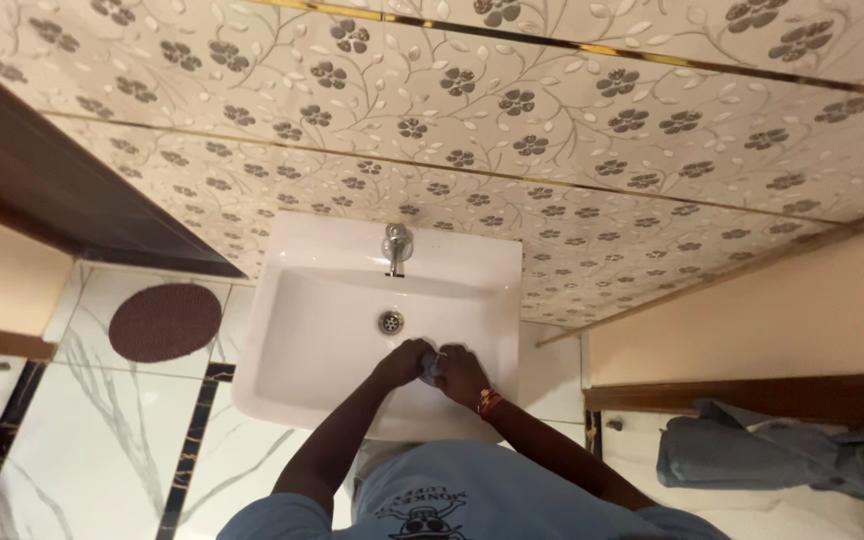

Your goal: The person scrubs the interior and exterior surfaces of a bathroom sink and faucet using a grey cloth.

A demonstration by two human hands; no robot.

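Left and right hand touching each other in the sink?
Touching. The head view shows the left hand and right hand pressed together around a small grey thing in the white sink.

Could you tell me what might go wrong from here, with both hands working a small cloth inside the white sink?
1. The left hand and right hand squeeze the cloth close to the open drain; if dropped, it might cover or block it.
2. Both hands are near the sink's front rim, so water could drip onto the glossy tiled floor and make it slippery.
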